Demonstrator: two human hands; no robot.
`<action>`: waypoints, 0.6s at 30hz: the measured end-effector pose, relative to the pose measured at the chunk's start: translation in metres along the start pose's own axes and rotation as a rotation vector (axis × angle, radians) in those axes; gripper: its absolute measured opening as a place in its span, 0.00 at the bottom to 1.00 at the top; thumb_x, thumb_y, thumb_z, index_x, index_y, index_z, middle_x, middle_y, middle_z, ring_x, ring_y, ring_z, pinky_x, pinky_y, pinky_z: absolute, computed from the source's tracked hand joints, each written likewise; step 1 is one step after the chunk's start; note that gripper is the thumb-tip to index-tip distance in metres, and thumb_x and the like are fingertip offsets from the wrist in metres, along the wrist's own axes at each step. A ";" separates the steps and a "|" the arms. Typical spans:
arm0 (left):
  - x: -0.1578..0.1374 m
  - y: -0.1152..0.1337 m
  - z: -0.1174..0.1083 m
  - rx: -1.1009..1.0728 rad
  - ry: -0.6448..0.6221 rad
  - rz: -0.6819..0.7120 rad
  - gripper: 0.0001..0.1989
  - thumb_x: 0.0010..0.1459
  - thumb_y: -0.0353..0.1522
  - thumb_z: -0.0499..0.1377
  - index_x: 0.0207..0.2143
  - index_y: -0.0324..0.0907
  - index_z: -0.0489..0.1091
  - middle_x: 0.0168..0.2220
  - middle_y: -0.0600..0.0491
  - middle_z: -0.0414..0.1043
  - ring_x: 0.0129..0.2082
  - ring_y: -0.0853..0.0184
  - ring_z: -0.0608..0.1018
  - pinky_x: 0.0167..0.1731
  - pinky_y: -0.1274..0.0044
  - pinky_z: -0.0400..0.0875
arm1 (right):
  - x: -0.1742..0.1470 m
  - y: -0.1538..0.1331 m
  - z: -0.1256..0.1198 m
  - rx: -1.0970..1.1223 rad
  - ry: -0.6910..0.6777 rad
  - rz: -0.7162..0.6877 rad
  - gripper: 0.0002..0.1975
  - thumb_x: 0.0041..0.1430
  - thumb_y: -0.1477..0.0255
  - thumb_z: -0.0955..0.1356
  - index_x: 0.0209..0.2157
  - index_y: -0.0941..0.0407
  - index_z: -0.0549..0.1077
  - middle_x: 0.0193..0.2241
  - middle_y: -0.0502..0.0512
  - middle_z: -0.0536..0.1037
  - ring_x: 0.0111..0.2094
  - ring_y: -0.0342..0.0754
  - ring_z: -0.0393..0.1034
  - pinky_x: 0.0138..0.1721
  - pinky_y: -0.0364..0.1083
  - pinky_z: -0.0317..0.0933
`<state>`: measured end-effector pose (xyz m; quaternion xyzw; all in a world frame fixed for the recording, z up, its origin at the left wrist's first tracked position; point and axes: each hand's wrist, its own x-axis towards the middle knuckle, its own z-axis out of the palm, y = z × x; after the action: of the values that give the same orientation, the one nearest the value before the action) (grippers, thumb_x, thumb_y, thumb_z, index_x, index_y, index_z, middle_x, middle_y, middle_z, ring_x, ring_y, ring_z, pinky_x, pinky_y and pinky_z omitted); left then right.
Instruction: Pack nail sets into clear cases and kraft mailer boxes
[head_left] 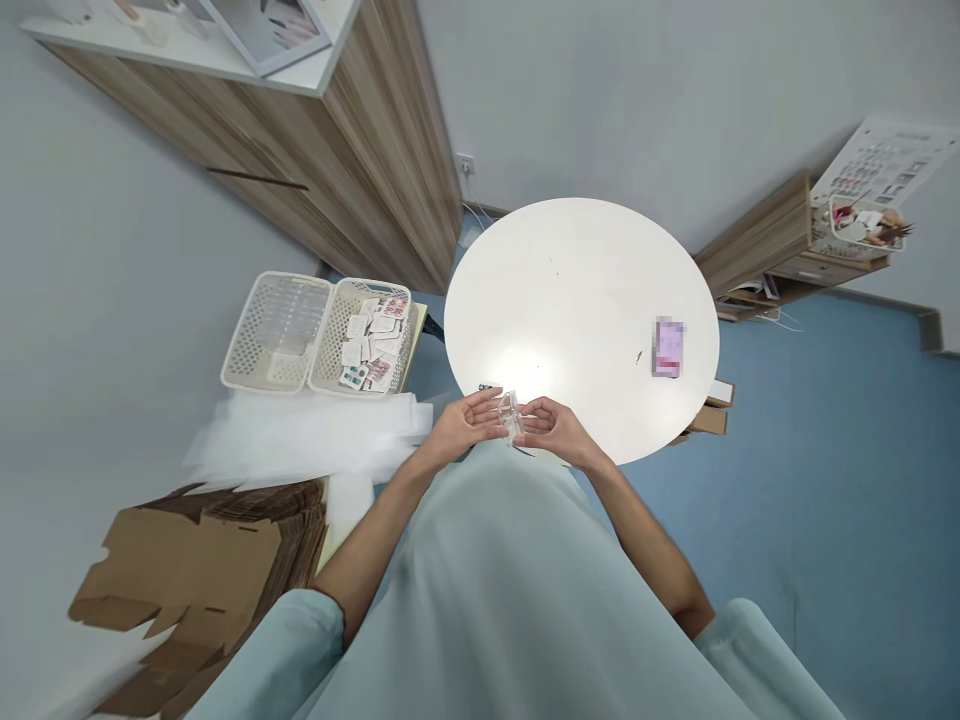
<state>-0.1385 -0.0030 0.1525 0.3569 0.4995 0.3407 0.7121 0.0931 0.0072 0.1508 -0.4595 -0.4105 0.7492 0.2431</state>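
Half-curled, the left hand (471,425) and right hand (559,430) hold a clear piece (511,416) near the white table (592,265)'s near edge, so a slip could drop it.

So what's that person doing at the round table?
A person is holding a small clear plastic piece between the left hand and the right hand, at the near edge of the white round table. It's too small to tell exactly what it is. A blurry purple thing lies toward the table's right side, away from both hands. Off to the left there's a white basket with small packets in it.
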 end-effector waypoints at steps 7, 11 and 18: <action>-0.005 0.001 -0.010 -0.052 -0.037 0.058 0.43 0.48 0.43 0.78 0.64 0.44 0.72 0.63 0.37 0.74 0.62 0.42 0.77 0.61 0.53 0.74 | 0.004 -0.004 0.005 0.040 0.010 -0.026 0.25 0.45 0.58 0.83 0.41 0.52 0.75 0.49 0.56 0.83 0.53 0.56 0.80 0.60 0.59 0.71; -0.008 -0.004 -0.013 -0.104 -0.024 0.085 0.37 0.51 0.45 0.77 0.61 0.44 0.73 0.65 0.37 0.72 0.65 0.44 0.75 0.64 0.53 0.70 | 0.008 -0.005 0.012 0.081 0.111 -0.049 0.21 0.54 0.53 0.78 0.42 0.52 0.76 0.54 0.58 0.81 0.51 0.55 0.80 0.54 0.57 0.75; -0.014 -0.014 -0.021 -0.159 -0.040 0.064 0.34 0.49 0.39 0.78 0.58 0.45 0.73 0.67 0.36 0.69 0.66 0.45 0.74 0.64 0.54 0.71 | 0.033 0.018 0.020 -0.047 0.457 -0.141 0.23 0.58 0.48 0.73 0.39 0.53 0.76 0.38 0.56 0.81 0.37 0.50 0.78 0.37 0.49 0.75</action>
<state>-0.1601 -0.0181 0.1419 0.3216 0.4449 0.3948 0.7368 0.0600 0.0141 0.1241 -0.5929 -0.3931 0.5970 0.3708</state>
